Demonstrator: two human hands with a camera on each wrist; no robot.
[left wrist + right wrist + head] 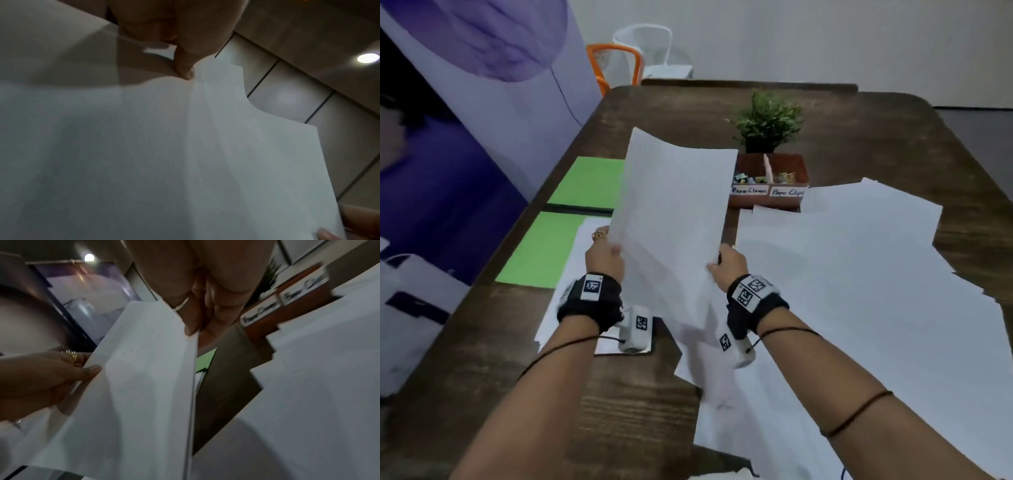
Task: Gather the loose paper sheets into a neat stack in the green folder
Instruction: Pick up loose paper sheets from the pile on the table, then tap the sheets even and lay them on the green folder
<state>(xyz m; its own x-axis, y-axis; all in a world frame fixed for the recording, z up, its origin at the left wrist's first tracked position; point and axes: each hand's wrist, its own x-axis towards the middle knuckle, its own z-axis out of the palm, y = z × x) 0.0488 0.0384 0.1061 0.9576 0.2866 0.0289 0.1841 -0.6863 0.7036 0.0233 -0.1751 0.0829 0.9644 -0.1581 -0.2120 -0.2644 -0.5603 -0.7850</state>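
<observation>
My left hand (604,255) pinched the left edge of a small bundle of sheets (671,219) held up over the table (893,137), and my right hand (729,263) pinched its right edge. In the head view the bundle stood tilted away from me, its far corners fanned, so the sheets were not yet squared. The folder (541,250) lay open at the left, near the wall, with some paper already on its near half. Many loose sheets (859,274) were spread across the right of the table, and one corner of them reached the tray (770,178) of clips in front of the plant (768,120).

From the left wrist, a fingertip (186,71) pressed the bundle's edge, and two stepped corners showed the layers were offset. I judged the step to be jogging the bundle, so I'd have loosened both pinches a little, let the sheets drop on their lower edge against the table, and tapped until the corners met.

From the right wrist, my fingers (191,321) curled round the bundle's right edge, thumb on the near face, while the left hand's thumb (90,371) lay on the opposite edge. The edge-on layers looked thin, so I thought a hard grip would buckle them; a light hold would have served, then a flat lowering onto the folder's paper.
</observation>
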